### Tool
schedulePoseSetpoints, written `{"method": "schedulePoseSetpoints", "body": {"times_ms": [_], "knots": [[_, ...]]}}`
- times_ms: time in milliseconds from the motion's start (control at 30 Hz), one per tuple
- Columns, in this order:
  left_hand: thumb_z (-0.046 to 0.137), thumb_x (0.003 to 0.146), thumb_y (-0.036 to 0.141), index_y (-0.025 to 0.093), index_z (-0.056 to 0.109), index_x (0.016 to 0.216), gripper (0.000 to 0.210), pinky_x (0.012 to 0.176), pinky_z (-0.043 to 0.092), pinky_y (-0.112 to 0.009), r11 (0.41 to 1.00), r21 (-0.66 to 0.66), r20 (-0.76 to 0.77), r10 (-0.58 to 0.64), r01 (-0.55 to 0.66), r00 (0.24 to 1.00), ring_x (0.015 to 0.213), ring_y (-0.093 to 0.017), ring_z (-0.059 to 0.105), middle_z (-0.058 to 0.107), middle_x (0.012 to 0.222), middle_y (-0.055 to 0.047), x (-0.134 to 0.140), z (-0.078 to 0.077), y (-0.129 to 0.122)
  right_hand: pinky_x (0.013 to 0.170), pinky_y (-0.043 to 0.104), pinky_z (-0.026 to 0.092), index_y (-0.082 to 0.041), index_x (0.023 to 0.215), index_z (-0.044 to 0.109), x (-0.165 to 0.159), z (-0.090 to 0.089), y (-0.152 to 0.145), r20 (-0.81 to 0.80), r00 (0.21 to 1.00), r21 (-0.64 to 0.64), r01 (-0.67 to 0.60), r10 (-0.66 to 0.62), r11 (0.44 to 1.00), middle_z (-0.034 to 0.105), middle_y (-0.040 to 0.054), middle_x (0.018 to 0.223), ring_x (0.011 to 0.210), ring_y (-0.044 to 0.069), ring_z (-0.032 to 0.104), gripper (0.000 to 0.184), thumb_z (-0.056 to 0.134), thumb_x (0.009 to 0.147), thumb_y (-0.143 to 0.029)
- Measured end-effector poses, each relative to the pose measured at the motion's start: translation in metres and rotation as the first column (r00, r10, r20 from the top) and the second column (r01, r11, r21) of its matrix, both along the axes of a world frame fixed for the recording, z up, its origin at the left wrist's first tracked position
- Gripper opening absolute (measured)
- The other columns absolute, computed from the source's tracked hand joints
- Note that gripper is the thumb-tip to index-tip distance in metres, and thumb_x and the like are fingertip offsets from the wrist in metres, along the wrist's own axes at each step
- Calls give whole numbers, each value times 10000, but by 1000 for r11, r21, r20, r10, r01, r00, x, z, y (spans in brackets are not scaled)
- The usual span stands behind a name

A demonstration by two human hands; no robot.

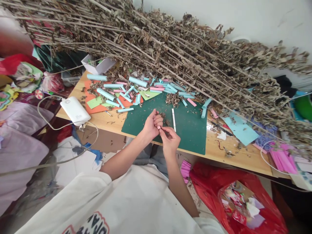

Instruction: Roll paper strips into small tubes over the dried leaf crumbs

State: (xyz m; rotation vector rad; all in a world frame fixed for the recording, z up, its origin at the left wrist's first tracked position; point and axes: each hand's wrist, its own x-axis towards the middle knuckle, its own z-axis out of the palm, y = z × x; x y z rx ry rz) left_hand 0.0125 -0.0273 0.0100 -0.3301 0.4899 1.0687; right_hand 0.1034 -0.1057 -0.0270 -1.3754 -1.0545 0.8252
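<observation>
My left hand (153,125) is closed, its fingers curled round a small pink paper roll (159,127). Only the roll's pale end shows; the rest is hidden in the fingers. At that end, my right hand (170,139) pinches with thumb and forefinger. Both hands are just above the near edge of a green cutting mat (190,138). On the mat beyond my right hand lies a thin white stick (174,120). Crumbled dry leaves (172,99) are heaped farther back, and several blue paper rolls (138,81) are scattered behind and to the left.
Bundles of dried leafy stalks (156,48) hang over the table's back. A white power bank (75,110) with a cable sits at the left edge. On the right are a blue paper sheet (240,128) and a black pen (221,128). A red rubbish bag (207,182) stands below.
</observation>
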Motion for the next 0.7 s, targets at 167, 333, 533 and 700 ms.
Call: {"method": "schedulePoseSetpoints", "body": {"times_ms": [167,333,533,700], "knots": [[513,993,337,150,482,735,320,315,134,-130,999,40,-61,25,-23,998,334,-8,165,192,496,111,5,1,-5,605,265,518,-165,794,731,-7,-9,0,-146,988,-63,48,-57,997,644,39,837,740,145,611,191,781,735,-340],[599,943,377,156,488,737,321,315,126,-133,997,79,-126,28,-18,992,340,-11,140,174,493,117,5,4,-3,653,275,532,-166,738,715,-11,-1,4,-75,990,-23,119,-120,993,640,36,818,771,148,613,177,776,735,-332],[576,958,354,155,500,746,300,322,124,-135,991,127,-131,45,-29,990,344,-12,154,180,500,114,-1,2,0,568,250,545,-193,813,759,-6,19,5,137,990,-11,-39,40,999,661,59,877,777,155,636,145,722,792,-332],[569,958,361,153,500,737,311,339,136,-144,987,158,-158,63,-38,985,359,-17,168,189,510,109,-2,3,2,561,250,544,-184,799,745,-10,18,10,156,987,-14,24,-22,1000,661,62,861,762,157,636,192,696,817,-369]]}}
